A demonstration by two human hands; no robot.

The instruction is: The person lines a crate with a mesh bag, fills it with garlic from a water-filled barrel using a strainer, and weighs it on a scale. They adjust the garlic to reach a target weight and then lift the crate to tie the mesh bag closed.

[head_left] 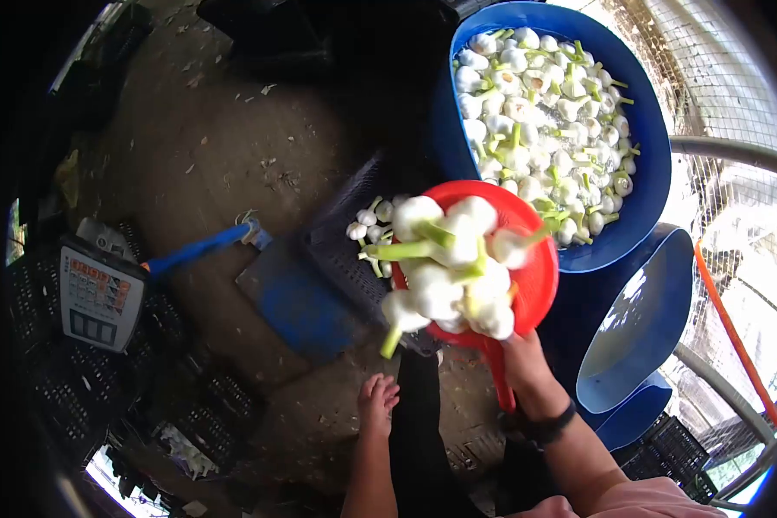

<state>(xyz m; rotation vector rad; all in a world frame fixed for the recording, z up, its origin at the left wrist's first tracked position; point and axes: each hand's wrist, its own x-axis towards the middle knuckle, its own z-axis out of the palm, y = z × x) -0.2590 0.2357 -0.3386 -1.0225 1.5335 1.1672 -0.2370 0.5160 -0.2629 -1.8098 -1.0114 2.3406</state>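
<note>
My right hand (527,367) grips the handle of a red strainer (540,281). White garlic bulbs (445,276) with short green stems are heaped in it, some overhanging its left rim. Below and left of the strainer is a dark plastic crate (341,229), partly hidden, with several more garlic bulbs (371,223) inside. My left hand (378,397) hangs low beside my leg, holding nothing, its fingers loosely bent and apart. At the upper right, a large blue tub (656,173) holds water with many garlic bulbs (544,121) floating in it.
A scale with a display panel (102,298) on a blue post (200,248) stands left, its blue platform (298,311) near the crate. Black crates (69,388) stack at the lower left. Another blue tub (639,319) and a wire mesh wall (734,86) are at right.
</note>
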